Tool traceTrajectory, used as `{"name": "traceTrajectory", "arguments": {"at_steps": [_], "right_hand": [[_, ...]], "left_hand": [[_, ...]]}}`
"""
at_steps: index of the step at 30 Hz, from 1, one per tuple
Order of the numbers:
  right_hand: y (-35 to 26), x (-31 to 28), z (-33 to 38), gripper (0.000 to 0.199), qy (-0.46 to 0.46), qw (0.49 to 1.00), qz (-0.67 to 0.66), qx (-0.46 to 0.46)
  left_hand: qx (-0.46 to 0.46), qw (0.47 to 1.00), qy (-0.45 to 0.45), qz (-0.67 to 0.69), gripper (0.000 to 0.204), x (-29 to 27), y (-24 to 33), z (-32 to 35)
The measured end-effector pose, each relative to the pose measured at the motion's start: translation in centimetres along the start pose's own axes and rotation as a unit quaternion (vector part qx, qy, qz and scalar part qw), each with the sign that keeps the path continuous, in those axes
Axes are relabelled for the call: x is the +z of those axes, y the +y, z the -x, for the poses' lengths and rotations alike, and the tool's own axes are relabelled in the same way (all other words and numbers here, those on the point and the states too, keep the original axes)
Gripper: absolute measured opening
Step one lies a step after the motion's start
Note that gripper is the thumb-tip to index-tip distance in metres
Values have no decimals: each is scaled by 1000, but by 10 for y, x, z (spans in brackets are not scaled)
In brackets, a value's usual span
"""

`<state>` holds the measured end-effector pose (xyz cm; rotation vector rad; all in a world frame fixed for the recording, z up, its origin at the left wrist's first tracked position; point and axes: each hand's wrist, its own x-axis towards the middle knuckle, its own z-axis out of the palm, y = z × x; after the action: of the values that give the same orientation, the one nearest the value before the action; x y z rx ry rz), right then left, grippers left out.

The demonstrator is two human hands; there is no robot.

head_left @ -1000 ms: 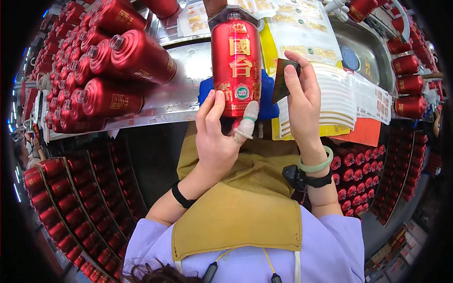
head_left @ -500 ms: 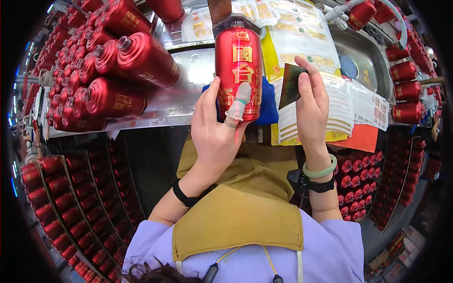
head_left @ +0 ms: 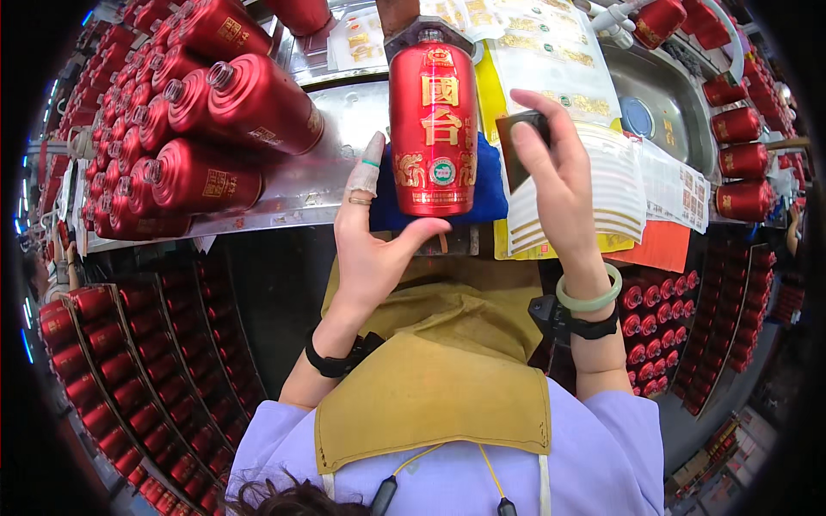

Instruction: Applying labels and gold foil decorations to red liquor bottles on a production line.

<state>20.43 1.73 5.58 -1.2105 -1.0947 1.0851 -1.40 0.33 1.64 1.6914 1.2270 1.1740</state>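
A red bottle point(head_left: 433, 129) with gold characters and a round seal lies on a blue pad point(head_left: 488, 196), its neck under a metal bracket. My left hand point(head_left: 374, 249) cradles it: the thumb sits under the base, and the fingers, one with a bandaged tip, run along its left side. To the bottle's right, my right hand point(head_left: 561, 193) pinches a small dark square card point(head_left: 514, 153) at about label height. The card is close to the bottle's edge but apart from it.
Red bottles point(head_left: 206, 120) lie piled on the metal bench point(head_left: 344, 112) at left. Stacked label sheets point(head_left: 619, 185) and an orange sheet point(head_left: 662, 249) lie at right, beside more bottles point(head_left: 740, 159). Crates of red bottles point(head_left: 129, 378) fill the floor on both sides.
My left hand has slid off the bottle's front to its left side and base, uncovering the label. My right hand with the card has shifted slightly away from the bottle.
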Motion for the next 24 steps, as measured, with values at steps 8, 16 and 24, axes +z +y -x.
{"name": "traceTrajectory", "arguments": {"at_steps": [8, 16, 24], "right_hand": [[31, 10, 4, 68, -63, 993, 82, 51], [35, 12, 8, 64, -61, 996, 59, 7], [29, 7, 6, 31, -48, 993, -49, 96]], "left_hand": [[-89, 973, -52, 206, 64, 7, 3, -11], [-93, 971, -50, 216, 69, 5, 0, -8], [231, 948, 29, -215, 61, 13, -3, 15]]}}
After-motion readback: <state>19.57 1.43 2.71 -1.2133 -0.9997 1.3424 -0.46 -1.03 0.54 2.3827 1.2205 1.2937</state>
